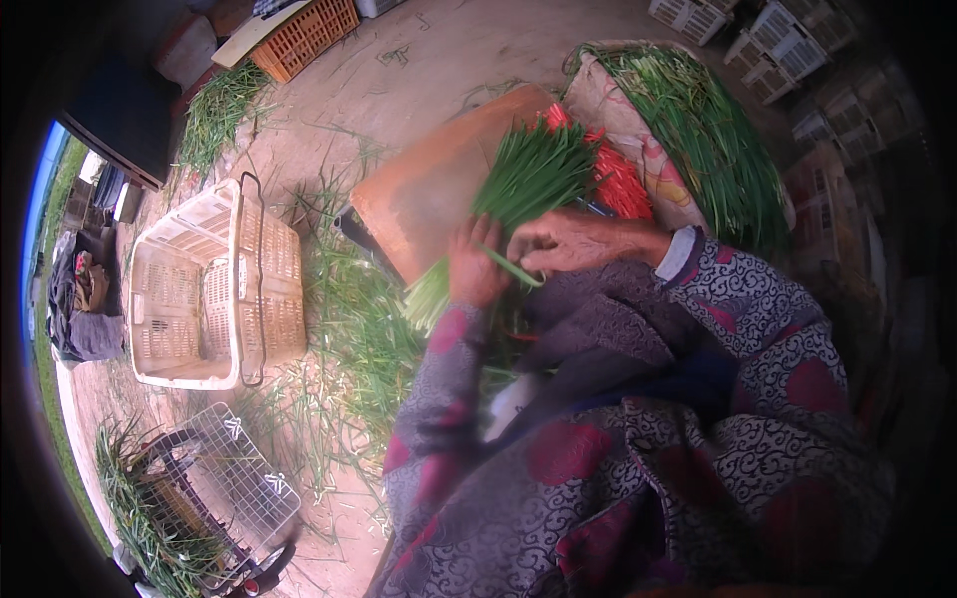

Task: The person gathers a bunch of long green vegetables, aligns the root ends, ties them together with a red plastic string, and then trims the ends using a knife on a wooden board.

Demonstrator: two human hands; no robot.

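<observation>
A bunch of green garlic chives [533, 174] lies across a brown board [429, 174], its pale cut ends toward me. My left hand [475, 267] is closed over the bunch near its pale end, pressing it on the board. Just right of it, my right hand [583, 242] has its fingers curled in a pinch; what they hold is hidden. A single light green stalk [513, 267] runs from my left fingers to below my right fingertips. Beside the bunch lies a pile of red ties [620, 181], partly covered by the leaves.
A cloth-lined heap of chives [703, 140] stands at the far right. On the left is a white plastic basket [269, 299] with a handle. Loose trimmings [349, 319] litter the floor. A wire rack [234, 473] is at lower left, an orange crate [307, 38] at the back.
</observation>
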